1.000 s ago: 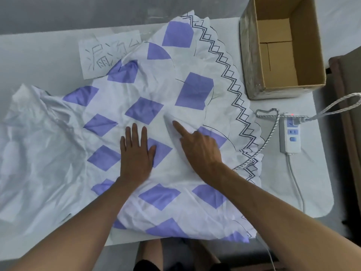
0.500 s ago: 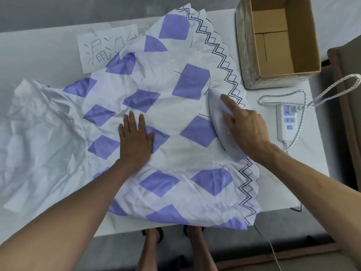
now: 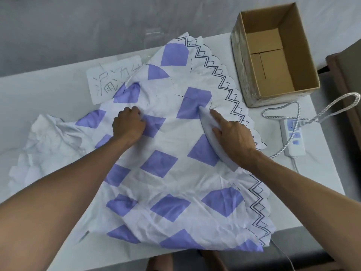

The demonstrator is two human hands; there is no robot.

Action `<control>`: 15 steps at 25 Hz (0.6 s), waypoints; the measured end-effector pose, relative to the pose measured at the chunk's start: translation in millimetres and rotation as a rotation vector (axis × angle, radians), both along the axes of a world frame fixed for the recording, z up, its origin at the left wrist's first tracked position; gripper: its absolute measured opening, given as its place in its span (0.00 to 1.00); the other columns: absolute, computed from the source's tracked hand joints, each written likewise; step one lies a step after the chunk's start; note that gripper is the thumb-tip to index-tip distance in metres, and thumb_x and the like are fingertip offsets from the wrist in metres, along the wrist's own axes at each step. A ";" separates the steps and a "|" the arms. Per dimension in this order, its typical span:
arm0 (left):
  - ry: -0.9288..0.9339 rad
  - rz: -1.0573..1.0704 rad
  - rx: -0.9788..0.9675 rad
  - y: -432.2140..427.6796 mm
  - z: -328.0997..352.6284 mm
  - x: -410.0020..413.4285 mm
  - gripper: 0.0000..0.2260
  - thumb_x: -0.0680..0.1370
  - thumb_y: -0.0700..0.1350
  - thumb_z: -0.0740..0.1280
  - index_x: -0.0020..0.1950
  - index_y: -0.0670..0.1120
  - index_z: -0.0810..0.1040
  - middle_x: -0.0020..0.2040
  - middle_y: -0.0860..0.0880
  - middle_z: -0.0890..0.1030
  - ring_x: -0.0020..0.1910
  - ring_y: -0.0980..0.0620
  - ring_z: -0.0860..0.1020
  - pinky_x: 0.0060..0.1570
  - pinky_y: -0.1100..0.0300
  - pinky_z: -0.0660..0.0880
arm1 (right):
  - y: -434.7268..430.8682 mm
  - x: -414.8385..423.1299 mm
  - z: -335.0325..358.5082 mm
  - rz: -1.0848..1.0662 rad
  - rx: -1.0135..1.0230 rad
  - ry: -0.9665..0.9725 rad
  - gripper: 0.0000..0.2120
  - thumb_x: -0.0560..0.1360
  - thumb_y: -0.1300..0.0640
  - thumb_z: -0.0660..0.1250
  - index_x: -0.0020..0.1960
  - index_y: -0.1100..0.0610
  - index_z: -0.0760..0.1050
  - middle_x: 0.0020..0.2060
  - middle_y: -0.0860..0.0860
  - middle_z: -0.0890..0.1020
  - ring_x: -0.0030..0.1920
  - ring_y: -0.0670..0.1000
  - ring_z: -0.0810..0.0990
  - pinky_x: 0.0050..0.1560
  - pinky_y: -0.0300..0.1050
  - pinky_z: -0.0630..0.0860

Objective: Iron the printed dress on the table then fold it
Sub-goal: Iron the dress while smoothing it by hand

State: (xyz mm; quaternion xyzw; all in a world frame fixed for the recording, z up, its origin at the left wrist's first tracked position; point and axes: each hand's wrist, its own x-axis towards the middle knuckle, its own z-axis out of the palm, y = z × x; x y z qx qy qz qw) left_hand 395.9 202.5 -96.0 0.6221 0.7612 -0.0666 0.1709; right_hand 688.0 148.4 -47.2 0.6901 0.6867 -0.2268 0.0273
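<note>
A white table (image 3: 48,90) is filling most of the view, and the printed dress (image 3: 175,153) — white with purple diamonds and a black zigzag hem — is lying spread across its middle and right side, its near edge hanging over the table's front. The left part of the fabric is looking bunched and heavily creased, while the area between the hands is looking flatter. An open cardboard box (image 3: 273,55) is sitting at the far right corner, apparently empty, and a sheet of paper (image 3: 105,83) with handwriting is lying partly under the dress's far edge. A power strip (image 3: 293,135) is resting just beside the hem on the right, with a braided cord (image 3: 322,112) looping away from it.

The ironing step is in hand; folding is not yet begun. The right hand (image 3: 234,137) is wrapping over a pale iron (image 3: 213,137), index finger extended along its top, the tip pointing away onto a purple patch. The left hand (image 3: 128,127) is curling closed, knuckles up, seemingly pinching the cloth to keep it taut.

The next move probably calls for gliding the iron toward the wrinkled left section while the left hand is holding tension — and for keeping the cord clear of the hot soleplate.
</note>
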 end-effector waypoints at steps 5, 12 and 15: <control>-0.277 0.109 0.070 122.6 -2.5 8.0 0.35 0.74 0.57 0.70 0.74 0.41 0.63 0.71 0.41 0.70 0.70 0.40 0.67 0.67 0.49 0.63 | 52.9 -24.0 3.1 -0.029 0.075 0.017 0.24 0.80 0.50 0.56 0.75 0.48 0.59 0.40 0.58 0.80 0.40 0.62 0.78 0.35 0.48 0.65; -0.332 0.133 0.041 215.9 -8.1 8.6 0.19 0.73 0.51 0.70 0.31 0.45 0.66 0.44 0.36 0.79 0.47 0.38 0.77 0.42 0.51 0.70 | 77.7 -21.3 4.4 -0.128 0.087 0.043 0.22 0.79 0.49 0.60 0.72 0.45 0.62 0.38 0.58 0.81 0.39 0.63 0.79 0.34 0.49 0.68; -0.325 0.204 0.129 228.9 -5.8 6.4 0.13 0.74 0.51 0.68 0.37 0.43 0.74 0.42 0.42 0.77 0.44 0.40 0.76 0.39 0.55 0.67 | 83.2 -9.8 13.8 -0.190 0.073 0.012 0.21 0.80 0.49 0.60 0.72 0.46 0.63 0.41 0.60 0.81 0.41 0.64 0.78 0.35 0.49 0.66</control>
